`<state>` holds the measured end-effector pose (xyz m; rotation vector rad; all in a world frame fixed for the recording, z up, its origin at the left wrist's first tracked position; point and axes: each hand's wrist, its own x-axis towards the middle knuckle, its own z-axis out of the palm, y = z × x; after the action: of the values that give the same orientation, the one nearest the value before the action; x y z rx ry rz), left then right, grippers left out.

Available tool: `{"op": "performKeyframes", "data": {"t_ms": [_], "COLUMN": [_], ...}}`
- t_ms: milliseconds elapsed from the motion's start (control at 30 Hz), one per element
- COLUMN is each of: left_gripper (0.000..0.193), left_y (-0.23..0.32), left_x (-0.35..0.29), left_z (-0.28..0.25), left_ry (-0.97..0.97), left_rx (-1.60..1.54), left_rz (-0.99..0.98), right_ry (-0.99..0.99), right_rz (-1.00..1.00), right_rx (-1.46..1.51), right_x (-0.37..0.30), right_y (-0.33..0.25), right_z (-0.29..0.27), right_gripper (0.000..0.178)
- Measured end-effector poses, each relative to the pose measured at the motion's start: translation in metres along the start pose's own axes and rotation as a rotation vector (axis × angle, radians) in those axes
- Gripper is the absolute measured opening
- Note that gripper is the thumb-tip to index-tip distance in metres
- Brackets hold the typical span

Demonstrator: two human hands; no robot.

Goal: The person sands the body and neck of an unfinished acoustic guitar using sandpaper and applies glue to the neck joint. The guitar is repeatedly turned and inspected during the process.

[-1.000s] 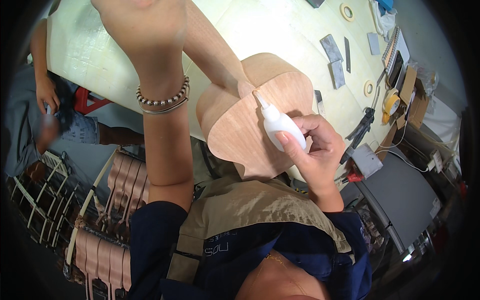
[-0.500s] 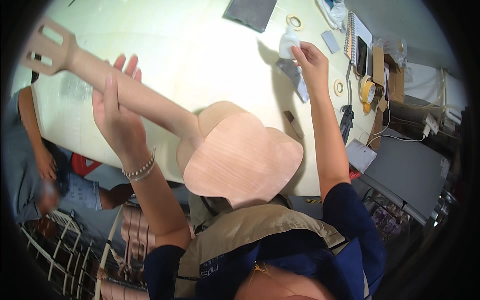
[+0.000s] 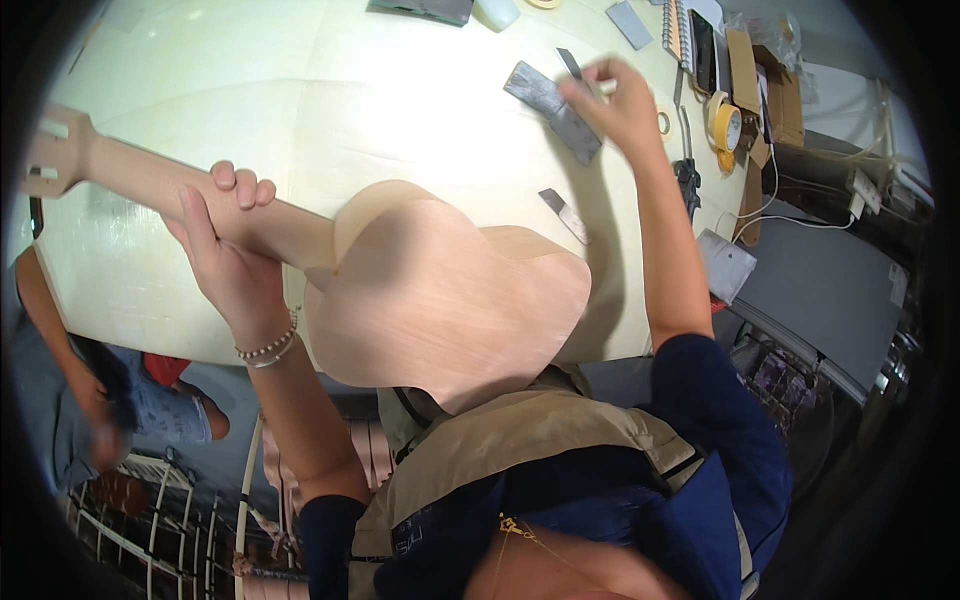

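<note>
An unpainted wooden ukulele or small guitar lies slantwise across my front, its body's lower end against my apron. My left hand is closed round its neck, thumb on the near side and fingertips over the far side. The slotted headstock points to the far left. Over the table, my right hand pinches a thin dark strip, whose kind I cannot make out. Beside those fingers lies a grey, worn piece of folded sandpaper. A small flat blade-like piece, dark at one end, rests nearer the body.
At the table's far edge are a white bottle and a dark flat block. Tape rolls, a spiral notebook and cardboard boxes crowd the right side. Another person's arm is at the left.
My right hand has let go of the white bottle, now at the far edge, and pinches a dark strip. The instrument has shifted left in view, and my left fingers have closed round the neck.
</note>
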<state>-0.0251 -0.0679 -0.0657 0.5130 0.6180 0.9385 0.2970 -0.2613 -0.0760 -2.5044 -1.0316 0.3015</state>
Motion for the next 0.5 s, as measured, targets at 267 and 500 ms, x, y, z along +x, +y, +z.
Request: {"op": "performKeyframes", "data": {"t_ms": [267,500], "left_gripper": [0.048,0.050], "left_y": [0.018,0.023], "left_x": [0.036,0.015], "left_z": [-0.003,0.048], "left_ry": [-0.573,-0.155], "left_rx": [-0.179,0.110], "left_rz": [-0.091,0.004], "right_ry": [0.200,0.217], "right_rz": [-0.128,-0.768], "right_rx": [0.318,0.278], "right_x": [-0.070,-0.119], "right_y": [-0.011,-0.153], "right_z": [0.012,0.006], "right_gripper": [0.033,0.040]}}
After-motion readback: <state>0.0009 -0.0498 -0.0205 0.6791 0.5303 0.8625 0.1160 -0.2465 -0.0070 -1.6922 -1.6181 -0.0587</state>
